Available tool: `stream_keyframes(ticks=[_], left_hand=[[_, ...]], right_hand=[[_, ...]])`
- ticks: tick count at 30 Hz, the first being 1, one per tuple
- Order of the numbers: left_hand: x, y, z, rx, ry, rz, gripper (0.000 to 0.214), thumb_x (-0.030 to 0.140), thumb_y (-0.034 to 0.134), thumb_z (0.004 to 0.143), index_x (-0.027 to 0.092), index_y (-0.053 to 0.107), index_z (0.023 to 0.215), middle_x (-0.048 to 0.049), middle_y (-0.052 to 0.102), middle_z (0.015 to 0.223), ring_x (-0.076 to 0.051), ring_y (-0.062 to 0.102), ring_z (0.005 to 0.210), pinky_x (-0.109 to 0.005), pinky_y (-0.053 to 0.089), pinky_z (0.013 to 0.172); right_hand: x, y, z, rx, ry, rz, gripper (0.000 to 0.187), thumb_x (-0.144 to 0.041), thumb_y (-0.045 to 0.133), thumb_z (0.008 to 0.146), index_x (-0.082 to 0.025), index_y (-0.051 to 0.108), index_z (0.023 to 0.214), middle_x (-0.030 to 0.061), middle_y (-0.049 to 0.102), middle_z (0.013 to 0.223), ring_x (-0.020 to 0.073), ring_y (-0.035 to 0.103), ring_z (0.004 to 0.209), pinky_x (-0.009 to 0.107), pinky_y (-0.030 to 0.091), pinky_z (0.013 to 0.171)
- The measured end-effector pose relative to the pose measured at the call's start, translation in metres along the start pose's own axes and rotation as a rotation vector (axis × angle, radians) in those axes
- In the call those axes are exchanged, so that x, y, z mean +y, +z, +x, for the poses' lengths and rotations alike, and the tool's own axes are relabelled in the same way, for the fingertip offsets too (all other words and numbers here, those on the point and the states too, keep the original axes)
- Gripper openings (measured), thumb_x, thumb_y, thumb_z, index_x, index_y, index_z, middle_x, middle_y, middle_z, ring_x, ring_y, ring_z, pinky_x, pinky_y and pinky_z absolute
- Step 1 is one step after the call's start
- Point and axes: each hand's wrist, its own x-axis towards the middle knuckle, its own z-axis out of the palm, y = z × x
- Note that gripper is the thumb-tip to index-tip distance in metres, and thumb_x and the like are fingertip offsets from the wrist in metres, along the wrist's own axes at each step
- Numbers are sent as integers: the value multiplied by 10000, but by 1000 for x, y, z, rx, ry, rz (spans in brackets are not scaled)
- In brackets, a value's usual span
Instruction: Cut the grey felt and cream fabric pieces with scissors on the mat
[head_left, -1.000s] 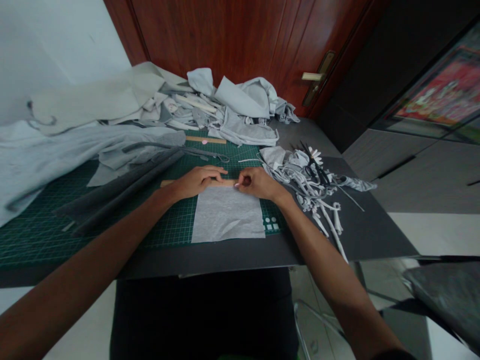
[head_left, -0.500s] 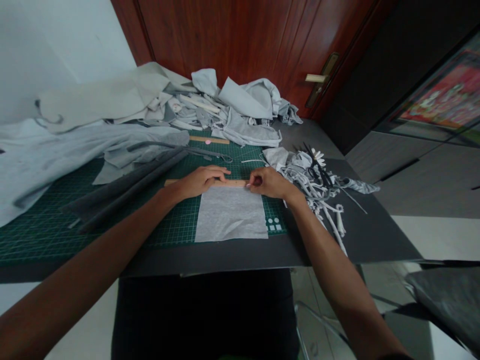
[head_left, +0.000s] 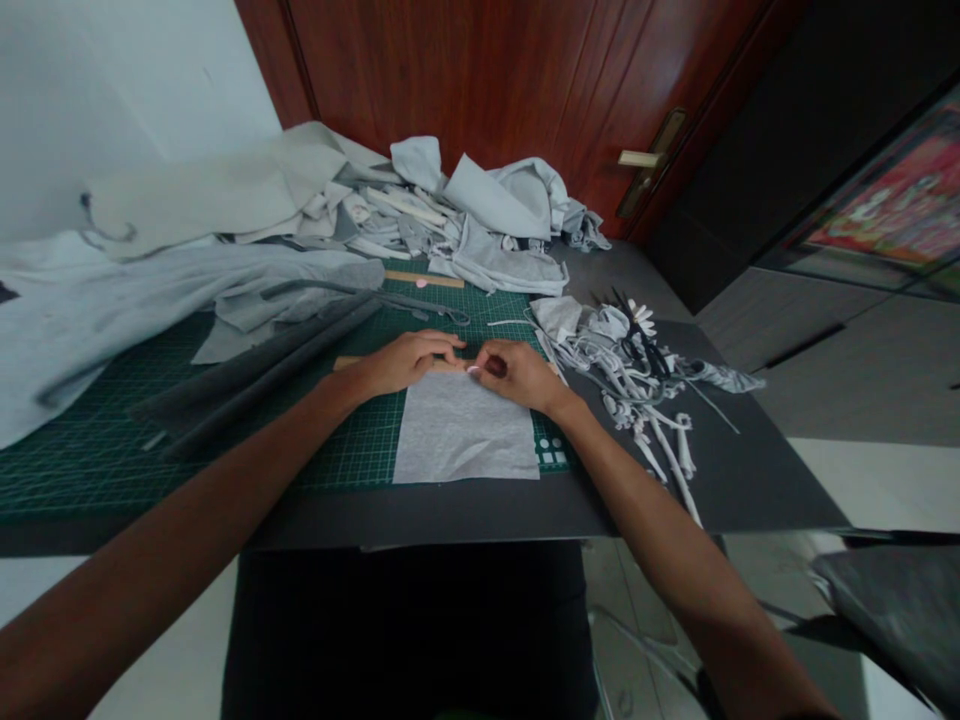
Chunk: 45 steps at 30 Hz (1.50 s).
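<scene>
A grey rectangle of knit fabric (head_left: 466,430) lies flat on the green cutting mat (head_left: 352,440), its near edge reaching past the mat. Along its far edge runs a wooden ruler (head_left: 347,362), largely covered by my hands. My left hand (head_left: 409,360) rests on the ruler with fingers stretched to the right, pressing from above. At the ruler's edge, my right hand (head_left: 517,372) is closed in a pinch on a small pale pink piece (head_left: 474,370), perhaps tailor's chalk. The two hands' fingertips are close together.
Grey and cream fabric (head_left: 202,205) is heaped along the back and left. Another wooden ruler (head_left: 442,282) lies behind my hands. On the right are fabric strips (head_left: 615,385) and black-handled scissors (head_left: 639,335). The table's front edge (head_left: 480,535) is close to my body.
My right hand has slid left along the ruler, toward my left hand, still pinched. My left hand keeps its place on the ruler, and the fabric lies as before.
</scene>
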Motion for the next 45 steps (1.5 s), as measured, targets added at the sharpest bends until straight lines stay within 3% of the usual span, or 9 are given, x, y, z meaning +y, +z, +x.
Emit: stream_keyframes(ticks=[16, 25, 45], left_hand=[[0, 0, 0, -10, -6, 34, 455, -31, 366, 826, 188, 712, 1022, -61, 660, 1346, -162, 570, 1304, -372, 434, 1129], [1, -1, 0, -6, -9, 21, 436, -15, 370, 833, 186, 713, 1012, -49, 661, 1348, -168, 578, 1293, -353, 429, 1137], [-2, 1, 0, -10, 7, 32, 453, -17, 362, 821, 174, 711, 1038, -85, 659, 1349, -180, 576, 1297, -397, 437, 1134]], right_hand=[[-4, 7, -1, 35, 16, -54, 128, -306, 630, 898, -194, 692, 892, 8, 607, 791, 125, 512, 681, 253, 336, 633], [-10, 9, 2, 16, 65, -66, 84, -262, 642, 842, -188, 671, 815, 0, 628, 747, 111, 486, 620, 251, 317, 610], [11, -29, -8, -136, 93, -39, 30, -171, 660, 775, -159, 655, 748, -27, 581, 651, 81, 461, 574, 229, 308, 581]])
